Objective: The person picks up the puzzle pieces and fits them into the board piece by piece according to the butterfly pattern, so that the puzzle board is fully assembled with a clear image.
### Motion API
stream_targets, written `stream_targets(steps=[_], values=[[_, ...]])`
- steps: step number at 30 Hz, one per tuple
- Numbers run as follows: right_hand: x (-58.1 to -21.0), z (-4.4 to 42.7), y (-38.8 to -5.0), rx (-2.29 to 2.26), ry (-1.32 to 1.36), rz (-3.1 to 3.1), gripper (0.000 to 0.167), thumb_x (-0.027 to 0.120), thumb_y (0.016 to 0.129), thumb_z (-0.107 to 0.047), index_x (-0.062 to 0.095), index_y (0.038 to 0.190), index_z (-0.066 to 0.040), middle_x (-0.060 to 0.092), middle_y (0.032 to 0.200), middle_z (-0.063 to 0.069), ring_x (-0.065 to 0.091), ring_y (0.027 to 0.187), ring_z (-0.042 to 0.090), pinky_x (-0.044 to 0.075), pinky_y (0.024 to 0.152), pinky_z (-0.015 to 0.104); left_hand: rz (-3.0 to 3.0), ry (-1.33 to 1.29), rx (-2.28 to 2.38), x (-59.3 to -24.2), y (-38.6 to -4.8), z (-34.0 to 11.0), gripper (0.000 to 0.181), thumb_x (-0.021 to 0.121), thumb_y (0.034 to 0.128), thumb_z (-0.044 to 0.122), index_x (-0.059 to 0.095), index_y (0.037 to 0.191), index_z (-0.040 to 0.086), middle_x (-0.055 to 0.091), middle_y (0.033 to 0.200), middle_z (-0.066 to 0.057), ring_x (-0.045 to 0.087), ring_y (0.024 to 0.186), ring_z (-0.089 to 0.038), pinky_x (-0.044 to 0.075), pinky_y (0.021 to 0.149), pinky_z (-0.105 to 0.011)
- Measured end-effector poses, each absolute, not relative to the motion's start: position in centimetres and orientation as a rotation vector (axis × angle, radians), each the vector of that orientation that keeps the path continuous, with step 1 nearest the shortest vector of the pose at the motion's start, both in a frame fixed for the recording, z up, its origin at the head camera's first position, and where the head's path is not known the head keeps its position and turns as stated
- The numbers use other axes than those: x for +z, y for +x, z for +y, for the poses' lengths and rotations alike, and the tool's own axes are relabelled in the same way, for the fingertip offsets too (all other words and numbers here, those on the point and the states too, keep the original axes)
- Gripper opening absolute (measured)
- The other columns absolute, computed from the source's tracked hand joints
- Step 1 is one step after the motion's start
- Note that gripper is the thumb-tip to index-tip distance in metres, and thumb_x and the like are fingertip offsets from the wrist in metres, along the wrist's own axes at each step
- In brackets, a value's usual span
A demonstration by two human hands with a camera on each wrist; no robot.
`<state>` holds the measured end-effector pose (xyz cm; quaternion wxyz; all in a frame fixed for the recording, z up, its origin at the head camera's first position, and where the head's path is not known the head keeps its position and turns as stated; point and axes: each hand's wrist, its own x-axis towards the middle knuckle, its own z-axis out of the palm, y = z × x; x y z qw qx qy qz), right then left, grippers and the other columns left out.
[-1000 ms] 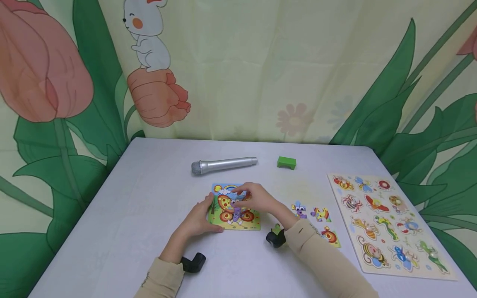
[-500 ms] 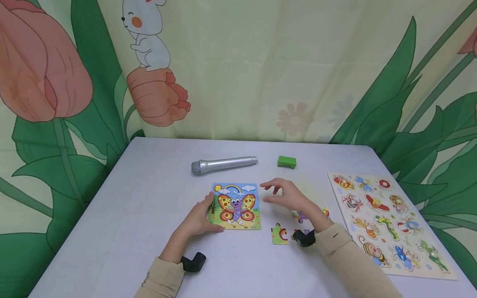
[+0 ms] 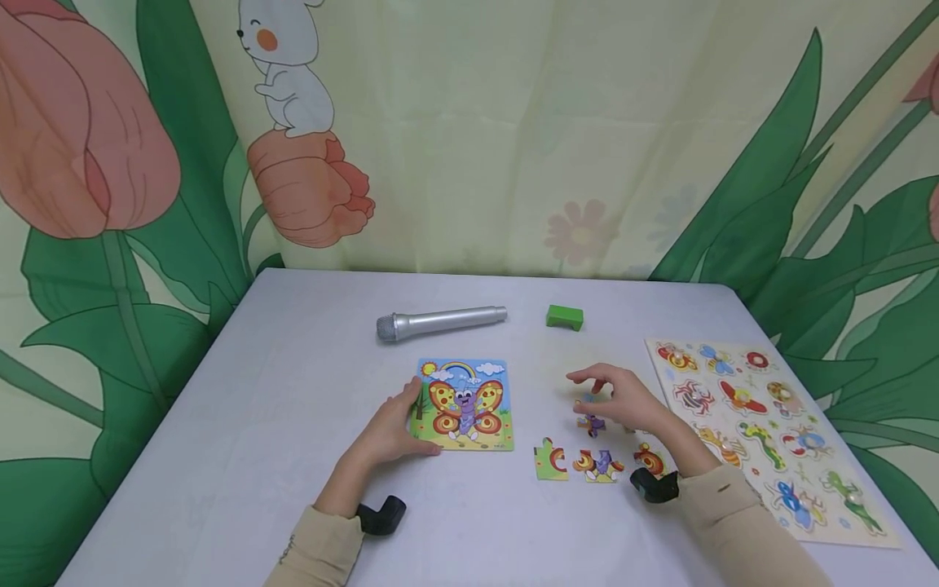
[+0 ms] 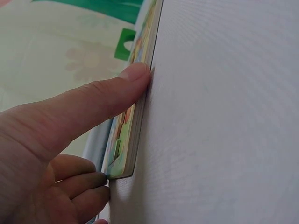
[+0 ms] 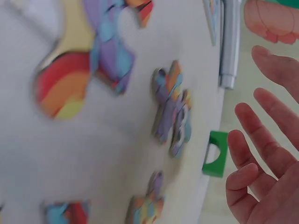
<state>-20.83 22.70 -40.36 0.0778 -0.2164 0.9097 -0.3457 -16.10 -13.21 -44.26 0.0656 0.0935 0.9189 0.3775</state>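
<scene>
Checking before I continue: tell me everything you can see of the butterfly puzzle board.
The butterfly puzzle board is a squarish panel lying face up on the white tabletop. Its print shows a purple butterfly with yellow and red wings beneath a sun, rainbow and clouds, over yellow-green ground. The layered edge looks like wood or thick card; a recess or seam shows near the rim. The left hand touches it, thumb on the near edge, fingers at the left.

Play area; cartoon tulip backdrop (image 3: 469, 163), white table (image 3: 293, 391), puzzles (image 3: 465, 408)
</scene>
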Motion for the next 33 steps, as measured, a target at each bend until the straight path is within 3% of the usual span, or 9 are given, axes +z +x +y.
stream_targets(steps=[7,18,33], values=[[-40.9,24.4,-20.1,-0.984,-0.574,2.72,0.048,0.076,0.075,-0.019,0.06,0.119,-0.006,0.059,0.113,0.012,0.048,0.087,0.025,0.045,0.053,0.024,2.77,0.279,1.129,-44.2,-16.1,-13.4,0.109,0.086,0.0592,0.027,0.022,0.141,-0.007,0.026,0.145,-0.024,0.021,0.134,-0.034,0.013,0.111,-0.046],[-41.4,25.2,-19.9,-0.817,-0.43,2.784,0.049,0.078,0.071,-0.017,0.062,0.117,-0.01,0.057,0.109,0.009,0.046,0.085,0.022,0.045,0.064,0.028,2.774,0.261,1.121,-44.4,-16.3,-13.4,0.109,0.086,0.0593,0.028,0.022,0.142,-0.006,0.026,0.145,-0.022,0.022,0.134,-0.034,0.014,0.111,-0.045],[-41.7,25.2,-19.7,-0.827,-0.471,2.775,0.046,0.078,0.07,-0.013,0.063,0.114,-0.006,0.059,0.098,0.003,0.046,0.081,0.02,0.044,0.062,0.028,2.776,0.266,1.117,-44.6,-16.3,-13.3,0.109,0.086,0.0594,0.028,0.023,0.142,-0.005,0.026,0.145,-0.022,0.022,0.134,-0.034,0.014,0.111,-0.045]])
